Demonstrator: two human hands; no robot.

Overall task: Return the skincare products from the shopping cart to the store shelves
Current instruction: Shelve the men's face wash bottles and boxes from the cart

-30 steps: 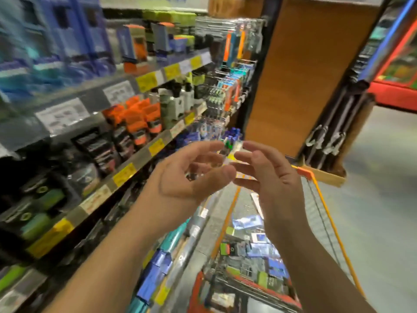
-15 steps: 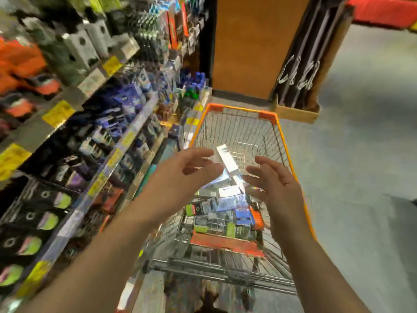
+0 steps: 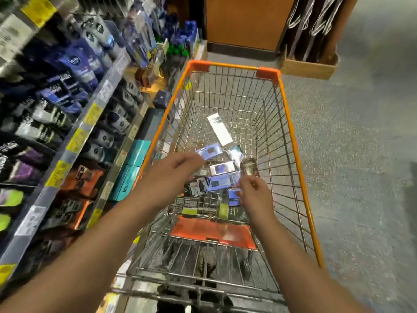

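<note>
Both hands (image 3: 176, 170) (image 3: 255, 193) lower, inside one cart (image 3: 295, 159)

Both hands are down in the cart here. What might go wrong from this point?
1. The left hand seems to pinch only the end of a blue pack; it may slip back into the cart.
2. The right hand grips a blue box lying on a loose pile; lifting it may shift neighbours.
3. The shelves hold many similar blue items, so misplacing is likely.
</note>
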